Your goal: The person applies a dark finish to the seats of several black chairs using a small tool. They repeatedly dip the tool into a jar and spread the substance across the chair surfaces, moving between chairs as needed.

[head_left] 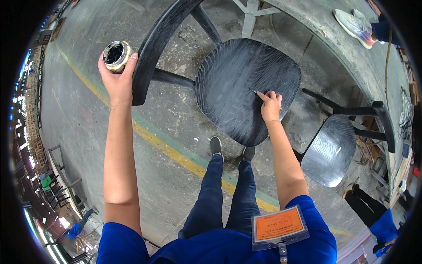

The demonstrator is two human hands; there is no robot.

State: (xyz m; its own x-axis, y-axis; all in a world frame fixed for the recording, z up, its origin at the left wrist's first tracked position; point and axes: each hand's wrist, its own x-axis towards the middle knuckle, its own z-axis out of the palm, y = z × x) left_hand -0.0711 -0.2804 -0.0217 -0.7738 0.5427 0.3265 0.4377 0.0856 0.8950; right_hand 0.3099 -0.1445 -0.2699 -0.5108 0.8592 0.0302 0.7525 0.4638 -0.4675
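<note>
A black wooden chair stands before me, its rounded seat (237, 83) showing pale wood-grain lines. My right hand (271, 104) is over the seat's right part, fingers pinched on a small thin pointed tool (254, 91) whose tip is at the seat surface; most of the tool is hidden by the fingers. Out to the left, my left hand (118, 79) grips a small jar (116, 56) with black paste-like stuff inside and smeared on its rim. The hand is beside the end of the chair's curved backrest (151, 48).
A second black chair (332, 147) with a shiny seat stands at the right. Behind it runs a raised concrete ledge (347, 53), where another person's shoe (354, 27) shows. A yellow-green line (162, 147) crosses the concrete floor. Another person in blue (382, 226) is at the lower right.
</note>
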